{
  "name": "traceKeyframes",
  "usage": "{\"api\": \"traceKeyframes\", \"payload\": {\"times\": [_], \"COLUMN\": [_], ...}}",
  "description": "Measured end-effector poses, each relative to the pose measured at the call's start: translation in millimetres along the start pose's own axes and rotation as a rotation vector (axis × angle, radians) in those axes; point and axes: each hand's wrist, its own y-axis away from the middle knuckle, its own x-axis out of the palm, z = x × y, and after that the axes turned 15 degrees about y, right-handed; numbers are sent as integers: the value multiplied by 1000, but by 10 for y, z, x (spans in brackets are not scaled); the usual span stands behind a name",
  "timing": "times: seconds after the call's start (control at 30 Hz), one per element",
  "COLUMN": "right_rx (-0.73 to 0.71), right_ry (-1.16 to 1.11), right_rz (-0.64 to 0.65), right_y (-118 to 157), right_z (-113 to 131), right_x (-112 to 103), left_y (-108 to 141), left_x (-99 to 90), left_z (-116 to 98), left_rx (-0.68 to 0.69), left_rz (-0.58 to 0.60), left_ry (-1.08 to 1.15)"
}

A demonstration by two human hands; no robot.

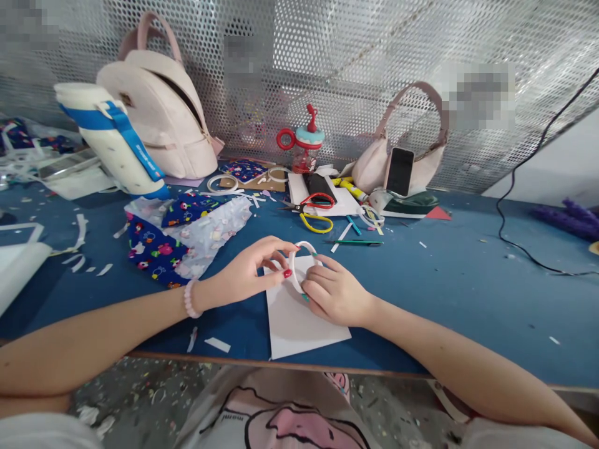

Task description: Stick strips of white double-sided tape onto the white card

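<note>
A narrow roll of white tape is held up on edge between my two hands, above a white sheet of paper. My left hand pinches its left side with thumb and fingertips. On the other side, my right hand has its fingers curled against the roll, partly covering it. The white sheet lies near the table's front edge, its upper part hidden by both hands. A teal pen and scissors with red and yellow handles lie just beyond the hands.
To the left lies blue patterned fabric by a large white bottle and a backpack. A red-handled cup, a phone against a handbag and another tape roll stand behind. A black cable trails right.
</note>
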Motion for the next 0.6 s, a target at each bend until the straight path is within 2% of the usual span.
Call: {"api": "traceKeyframes", "payload": {"times": [0.13,0.33,0.5,0.6], "right_rx": [16,90,101,136], "right_ry": [74,156,242,374], "right_rz": [-13,-20,-11,68], "right_y": [8,21,52,68], "right_z": [-38,-86,-135,-137], "right_x": [11,-31,-77,-102], "left_y": [-49,-106,-78,-50], "left_x": [-78,-110,-91,-56], "left_z": [5,-60,-88,-101], "left_rx": [75,12,-97,-161], "left_rz": [-62,-120,-53,-19], "left_ry": [-176,-233,-284,-229]}}
